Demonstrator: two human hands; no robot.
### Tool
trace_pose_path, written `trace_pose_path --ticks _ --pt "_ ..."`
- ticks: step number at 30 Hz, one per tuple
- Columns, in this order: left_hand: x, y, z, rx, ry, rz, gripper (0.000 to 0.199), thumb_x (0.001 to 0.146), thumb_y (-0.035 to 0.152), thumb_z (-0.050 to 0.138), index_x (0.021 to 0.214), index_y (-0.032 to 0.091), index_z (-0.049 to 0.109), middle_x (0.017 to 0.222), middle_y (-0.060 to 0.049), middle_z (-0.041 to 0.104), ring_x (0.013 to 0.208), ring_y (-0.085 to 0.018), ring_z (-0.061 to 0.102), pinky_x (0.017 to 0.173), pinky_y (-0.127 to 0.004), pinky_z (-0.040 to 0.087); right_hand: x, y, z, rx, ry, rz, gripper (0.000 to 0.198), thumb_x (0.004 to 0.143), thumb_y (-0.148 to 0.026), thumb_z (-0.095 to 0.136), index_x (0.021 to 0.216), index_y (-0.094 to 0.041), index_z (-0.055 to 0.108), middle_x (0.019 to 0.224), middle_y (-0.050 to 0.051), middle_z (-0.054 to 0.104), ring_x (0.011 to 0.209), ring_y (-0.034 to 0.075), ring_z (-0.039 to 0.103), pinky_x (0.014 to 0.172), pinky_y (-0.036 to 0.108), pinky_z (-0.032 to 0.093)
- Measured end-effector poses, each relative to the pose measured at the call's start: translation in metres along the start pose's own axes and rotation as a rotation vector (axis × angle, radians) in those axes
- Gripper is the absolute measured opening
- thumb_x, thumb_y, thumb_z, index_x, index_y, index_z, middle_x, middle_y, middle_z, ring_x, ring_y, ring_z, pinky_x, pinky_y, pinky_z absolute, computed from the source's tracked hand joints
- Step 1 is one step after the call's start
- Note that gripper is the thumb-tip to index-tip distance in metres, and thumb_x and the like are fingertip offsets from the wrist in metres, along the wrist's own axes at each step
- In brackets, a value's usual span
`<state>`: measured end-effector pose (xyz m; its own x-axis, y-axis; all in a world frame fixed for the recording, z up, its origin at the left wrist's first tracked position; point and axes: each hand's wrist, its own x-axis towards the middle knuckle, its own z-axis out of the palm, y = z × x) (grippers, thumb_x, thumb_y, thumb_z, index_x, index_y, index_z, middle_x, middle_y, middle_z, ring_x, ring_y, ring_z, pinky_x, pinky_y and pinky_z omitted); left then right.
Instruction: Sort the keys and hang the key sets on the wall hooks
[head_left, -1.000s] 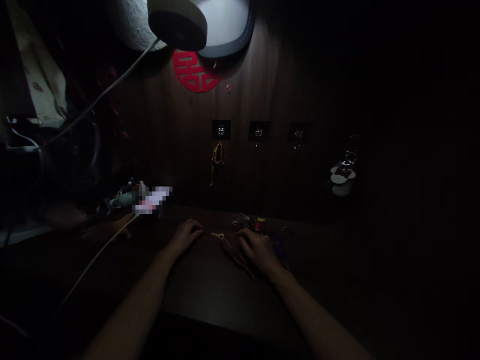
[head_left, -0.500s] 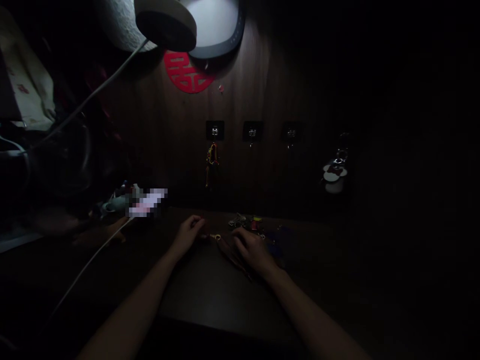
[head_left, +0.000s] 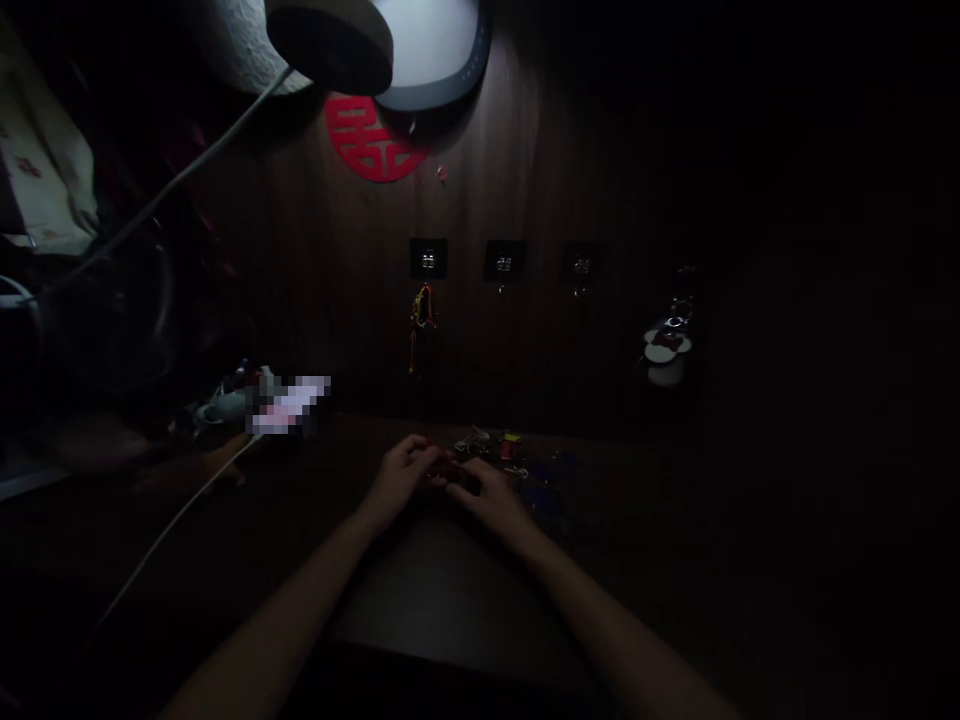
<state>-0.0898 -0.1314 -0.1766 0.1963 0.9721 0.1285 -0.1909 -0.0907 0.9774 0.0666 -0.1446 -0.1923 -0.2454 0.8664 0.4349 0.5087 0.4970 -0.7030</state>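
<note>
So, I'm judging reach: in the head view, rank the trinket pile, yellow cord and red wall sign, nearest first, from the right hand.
1. Trinket pile: just beyond the right hand.
2. Yellow cord: hanging higher, leftward.
3. Red sign: highest, farther left.

The left hand (head_left: 399,482) is bare, its outline softened by shadow; behind it, the left forearm (head_left: 292,605) is bare too, narrow close to the hand and widening farther back. The right hand (head_left: 491,498) is bare, the right forearm (head_left: 600,597) behind it likewise bare and tapering; finer detail is too dark to tell
</note>
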Motion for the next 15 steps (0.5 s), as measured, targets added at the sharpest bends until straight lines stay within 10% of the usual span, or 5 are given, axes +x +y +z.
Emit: trace_pose_path --ticks 15 --pt "0.0 -0.004 -0.006 0.402 0.078 0.237 0.013 0.072 0.027 0.057 0.081 0.018 0.055 0.08 0.001 0.064 0.077 -0.014 0.059 0.07 -0.025 0.045 0.0 -0.016 -0.015 0.616 0.113 0.203 0.023 0.068 -0.041 0.063 0.074 -0.019 0.059 0.061 -0.002 0.062 0.056 0.013 0.058 0.056 0.025 0.044"
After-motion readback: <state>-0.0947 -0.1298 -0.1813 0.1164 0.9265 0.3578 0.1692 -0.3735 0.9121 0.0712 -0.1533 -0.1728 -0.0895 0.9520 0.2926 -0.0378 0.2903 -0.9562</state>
